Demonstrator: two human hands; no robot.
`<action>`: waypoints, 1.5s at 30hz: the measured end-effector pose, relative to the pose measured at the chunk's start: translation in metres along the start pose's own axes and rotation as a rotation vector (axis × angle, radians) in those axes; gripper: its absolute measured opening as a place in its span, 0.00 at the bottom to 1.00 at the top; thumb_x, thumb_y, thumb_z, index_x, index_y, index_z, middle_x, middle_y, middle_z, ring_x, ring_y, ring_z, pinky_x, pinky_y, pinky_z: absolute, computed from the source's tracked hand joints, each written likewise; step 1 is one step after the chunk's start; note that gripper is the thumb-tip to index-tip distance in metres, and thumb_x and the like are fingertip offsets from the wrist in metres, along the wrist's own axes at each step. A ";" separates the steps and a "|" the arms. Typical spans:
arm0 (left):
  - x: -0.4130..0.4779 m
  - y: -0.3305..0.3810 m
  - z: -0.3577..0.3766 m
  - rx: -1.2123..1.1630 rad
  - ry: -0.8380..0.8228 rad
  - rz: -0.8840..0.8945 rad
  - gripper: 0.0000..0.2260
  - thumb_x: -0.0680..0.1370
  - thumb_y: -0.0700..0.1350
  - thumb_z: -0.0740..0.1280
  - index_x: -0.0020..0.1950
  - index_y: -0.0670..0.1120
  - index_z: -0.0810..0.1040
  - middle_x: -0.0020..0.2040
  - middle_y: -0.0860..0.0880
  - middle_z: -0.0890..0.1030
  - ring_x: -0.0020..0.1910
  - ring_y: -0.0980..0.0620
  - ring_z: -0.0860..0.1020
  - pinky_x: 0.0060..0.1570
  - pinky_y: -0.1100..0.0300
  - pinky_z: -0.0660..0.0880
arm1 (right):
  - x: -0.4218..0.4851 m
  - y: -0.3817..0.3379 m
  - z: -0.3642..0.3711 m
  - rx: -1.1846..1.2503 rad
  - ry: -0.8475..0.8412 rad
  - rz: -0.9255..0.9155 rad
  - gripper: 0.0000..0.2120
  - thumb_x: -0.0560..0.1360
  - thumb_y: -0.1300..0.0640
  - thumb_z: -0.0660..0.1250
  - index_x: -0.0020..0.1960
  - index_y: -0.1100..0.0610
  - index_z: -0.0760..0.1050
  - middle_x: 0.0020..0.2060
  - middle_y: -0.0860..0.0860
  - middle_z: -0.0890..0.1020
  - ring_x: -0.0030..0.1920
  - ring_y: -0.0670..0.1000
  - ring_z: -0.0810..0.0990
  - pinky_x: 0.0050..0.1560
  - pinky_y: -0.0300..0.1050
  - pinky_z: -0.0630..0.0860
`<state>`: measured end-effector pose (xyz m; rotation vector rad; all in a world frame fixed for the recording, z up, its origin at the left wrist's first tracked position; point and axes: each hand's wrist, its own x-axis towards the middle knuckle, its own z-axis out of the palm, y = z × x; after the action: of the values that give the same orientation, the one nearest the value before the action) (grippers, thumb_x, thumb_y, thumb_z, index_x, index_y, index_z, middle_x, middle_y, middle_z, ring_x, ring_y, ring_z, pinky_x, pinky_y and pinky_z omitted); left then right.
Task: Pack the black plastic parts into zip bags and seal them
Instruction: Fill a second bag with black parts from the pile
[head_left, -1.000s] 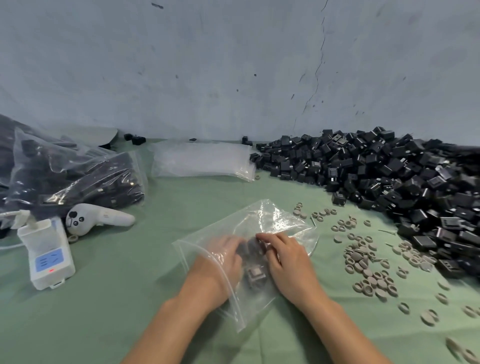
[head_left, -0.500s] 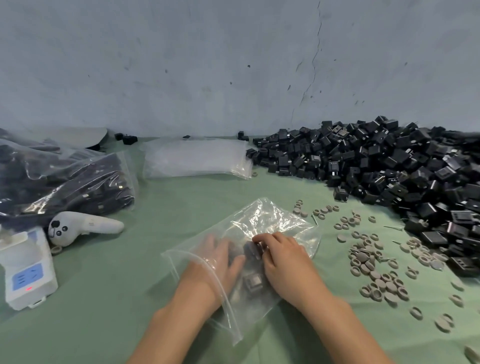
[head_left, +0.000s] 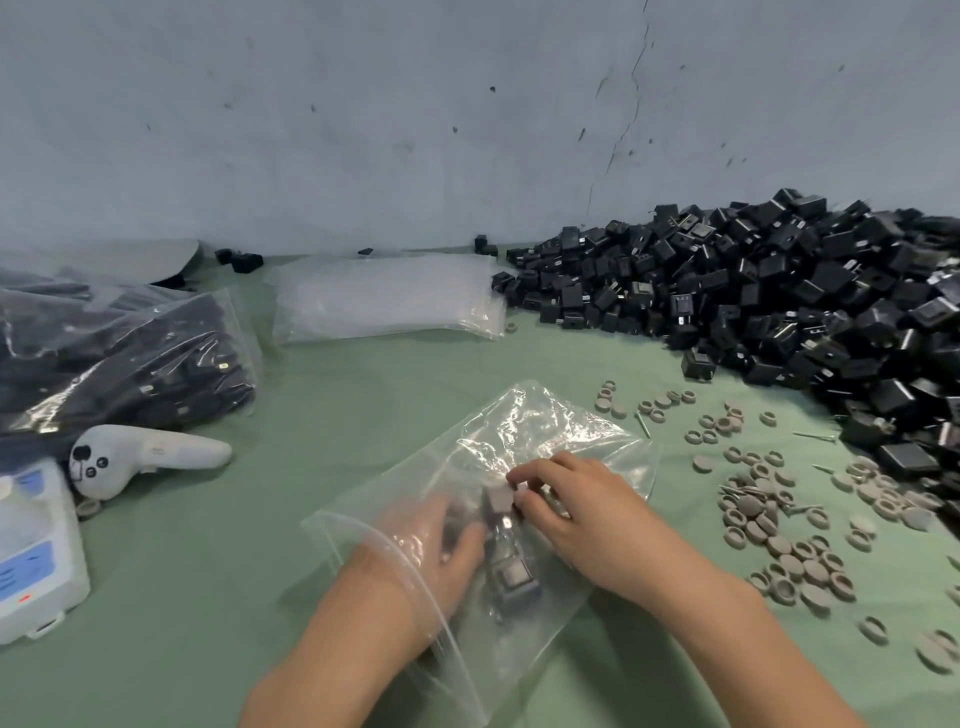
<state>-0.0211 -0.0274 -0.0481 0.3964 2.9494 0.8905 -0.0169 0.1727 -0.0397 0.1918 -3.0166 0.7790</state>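
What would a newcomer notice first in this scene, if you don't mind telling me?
The big heap of black plastic parts against the wall on the right stands out most. In the centre, a clear zip bag lies on the green cloth, the left hand inside it and the right hand with curled fingers on it from outside. Filled bags lie at far left.

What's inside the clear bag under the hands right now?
The zip bag holds the left hand and at least two black parts. The right hand, outside, pinches one through the plastic; anything under its palm is hidden.
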 end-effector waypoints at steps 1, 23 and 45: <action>-0.001 0.001 -0.001 0.008 -0.007 -0.004 0.12 0.76 0.64 0.58 0.46 0.58 0.75 0.39 0.58 0.76 0.39 0.63 0.75 0.38 0.68 0.68 | 0.001 0.001 0.001 0.000 0.004 -0.001 0.14 0.83 0.46 0.56 0.66 0.43 0.73 0.60 0.42 0.76 0.62 0.48 0.71 0.65 0.47 0.68; 0.018 0.023 0.013 -0.005 0.139 -0.065 0.14 0.82 0.53 0.55 0.44 0.48 0.73 0.39 0.48 0.76 0.47 0.43 0.79 0.43 0.55 0.69 | 0.000 0.000 -0.001 0.002 0.008 -0.017 0.08 0.81 0.45 0.62 0.54 0.46 0.77 0.51 0.42 0.75 0.56 0.47 0.72 0.60 0.47 0.70; -0.028 0.003 -0.016 0.006 0.039 0.211 0.07 0.75 0.60 0.66 0.49 0.64 0.69 0.41 0.64 0.74 0.47 0.68 0.72 0.44 0.72 0.68 | -0.002 0.002 -0.004 -0.016 -0.046 -0.029 0.10 0.82 0.46 0.59 0.58 0.47 0.77 0.55 0.43 0.75 0.58 0.49 0.72 0.62 0.48 0.70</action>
<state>0.0051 -0.0411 -0.0339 0.7098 2.9870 0.9183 -0.0152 0.1766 -0.0369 0.2556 -3.0544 0.7578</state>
